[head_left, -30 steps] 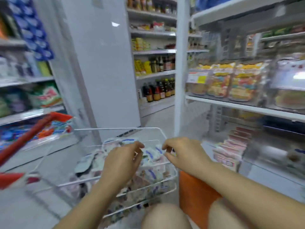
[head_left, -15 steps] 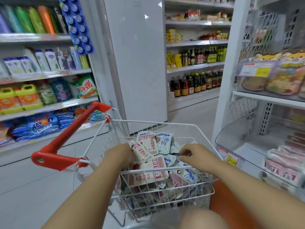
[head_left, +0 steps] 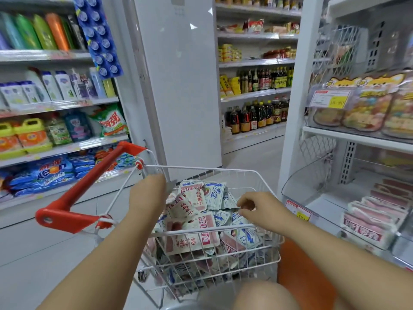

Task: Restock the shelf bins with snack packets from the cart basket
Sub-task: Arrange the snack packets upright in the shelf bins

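Both hands are down in the white wire cart basket [head_left: 201,168], with one red plastic cart handle [head_left: 89,184] rising at its left. Of the two, the left hand [head_left: 148,195] is sunk into the left side of the heap with its fingers hidden, so its grip cannot be told.

Flat plastic-film snack packets [head_left: 196,238] fill the basket, some pink-and-white, some blue-and-white [head_left: 214,194]. They overlap too much to count, though there look to be dozens. They should be light, soft and crinkly, and the slick film is likely to slide. A sealed edge or corner looks the surest place to pinch.

Over the right side of the heap, the right hand [head_left: 259,206] curls its fingers onto the edge of a blue-and-white packet, apparently pinching it. Further right stands one clear plastic shelf bin [head_left: 297,184], partly filled with a few rows of pink packets [head_left: 368,227].
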